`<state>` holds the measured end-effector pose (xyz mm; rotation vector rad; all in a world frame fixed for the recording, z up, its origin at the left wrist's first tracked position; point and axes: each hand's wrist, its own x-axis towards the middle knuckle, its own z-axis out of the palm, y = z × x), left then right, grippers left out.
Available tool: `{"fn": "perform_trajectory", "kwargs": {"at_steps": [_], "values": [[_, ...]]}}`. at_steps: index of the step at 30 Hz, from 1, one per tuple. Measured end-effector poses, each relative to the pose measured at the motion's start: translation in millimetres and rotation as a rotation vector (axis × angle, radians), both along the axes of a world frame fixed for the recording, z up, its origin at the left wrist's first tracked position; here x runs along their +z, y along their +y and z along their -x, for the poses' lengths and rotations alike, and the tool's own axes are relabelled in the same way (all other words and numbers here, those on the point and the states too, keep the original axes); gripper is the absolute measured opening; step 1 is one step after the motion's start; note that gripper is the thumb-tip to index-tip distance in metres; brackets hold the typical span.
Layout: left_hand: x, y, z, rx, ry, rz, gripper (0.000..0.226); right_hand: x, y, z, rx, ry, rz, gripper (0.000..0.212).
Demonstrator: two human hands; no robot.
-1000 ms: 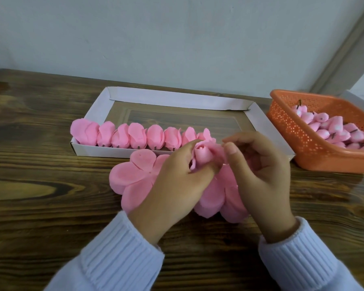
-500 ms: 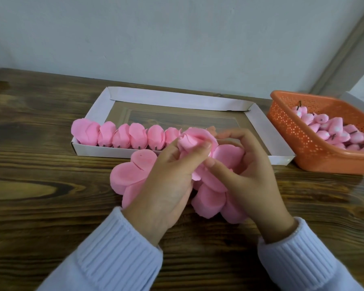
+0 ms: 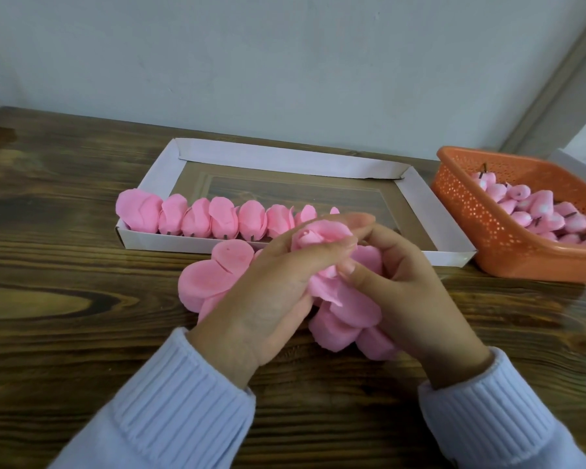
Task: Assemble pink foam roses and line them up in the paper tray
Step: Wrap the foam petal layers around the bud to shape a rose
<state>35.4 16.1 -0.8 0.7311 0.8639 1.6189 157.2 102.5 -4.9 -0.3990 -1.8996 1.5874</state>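
- Wrapping a petal around a half-made foam rose (image 3: 322,235), I hold it just in front of the paper tray (image 3: 286,158), level with the middle of its near wall.
- My left hand (image 3: 268,294) grips the rose: the thumb lies across its front and the fingers curl behind it, so the bud shows between them.
- My right hand (image 3: 405,299) has its fingers curled in, with the thumb pressed against a loose pink petal at the rose's base.
- Finished roses (image 3: 224,221) stand shoulder to shoulder along the tray's near wall, starting from its left corner; the right end of the row is hidden behind my hands.
- Stacks of pink foam petals (image 3: 214,277) lie on the dark wooden table (image 3: 65,299) just in front of the tray, partly under my left hand. More petals (image 3: 347,321) lie beneath my right.
- An orange plastic basket (image 3: 487,233) sits just to the right of the tray, holding a heap of pink rosebud cores (image 3: 538,211) with short dark stems.
- White ribbed sleeves (image 3: 183,397) cover both my wrists, nearer to me than the tray.
- A pale wall (image 3: 285,62) rises behind the tray's far side.
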Motion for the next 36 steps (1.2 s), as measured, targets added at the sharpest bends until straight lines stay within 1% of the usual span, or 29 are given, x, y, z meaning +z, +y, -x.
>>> {"fn": "perform_trajectory", "kwargs": {"at_steps": [4,7,11,15,17,20,23,25,26,28,30,31,32,36], "values": [[-1.1,0.9,-1.1,0.031,0.037,0.025,0.045,1.9,-1.6,0.6,0.069,-0.004,0.068,0.021],[-2.7,2.1,-1.0,0.065,0.048,0.055,0.043,0.9,-0.8,0.9,0.059,-0.001,0.109,0.025],[-5.3,3.4,-1.6,0.139,0.071,0.094,0.033,-0.3,-0.9,2.2,-0.034,0.001,0.158,0.025],[-4.1,6.1,-1.6,0.223,0.039,0.082,0.034,-0.3,-1.2,1.6,-0.150,-0.016,0.144,0.023],[-5.9,7.6,0.1,0.271,0.025,0.076,0.032,1.1,-1.6,1.1,-0.237,-0.061,0.087,0.021],[-9.8,9.4,1.9,0.269,0.015,0.045,0.043,2.4,-3.1,0.8,-0.349,-0.084,-0.074,0.024],[-11.4,11.5,1.8,0.298,0.089,0.057,0.027,4.4,-8.2,1.0,-0.433,-0.046,-0.314,0.028],[-12.5,11.1,0.9,0.298,0.171,0.076,0.023,4.8,-12.1,1.9,-0.470,-0.012,-0.469,0.031],[-13.1,10.0,0.5,0.283,0.211,0.080,0.023,4.6,-13.6,2.4,-0.490,0.003,-0.514,0.031],[-13.7,8.6,-2.5,0.244,0.283,0.085,0.026,3.6,-14.2,2.9,-0.544,0.020,-0.548,0.034],[-13.9,7.9,-5.9,0.206,0.308,0.085,0.048,1.9,-12.2,2.4,-0.599,0.024,-0.553,0.035],[-14.2,8.1,-7.2,0.192,0.311,0.087,0.056,1.1,-10.9,1.9,-0.618,0.025,-0.553,0.034],[-13.9,8.0,-8.6,0.183,0.312,0.089,0.058,0.6,-9.9,1.5,-0.629,0.026,-0.554,0.032],[-13.6,9.2,-9.6,0.206,0.316,0.088,0.036,2.7,-11.1,2.1,-0.602,0.037,-0.590,0.019]]}}
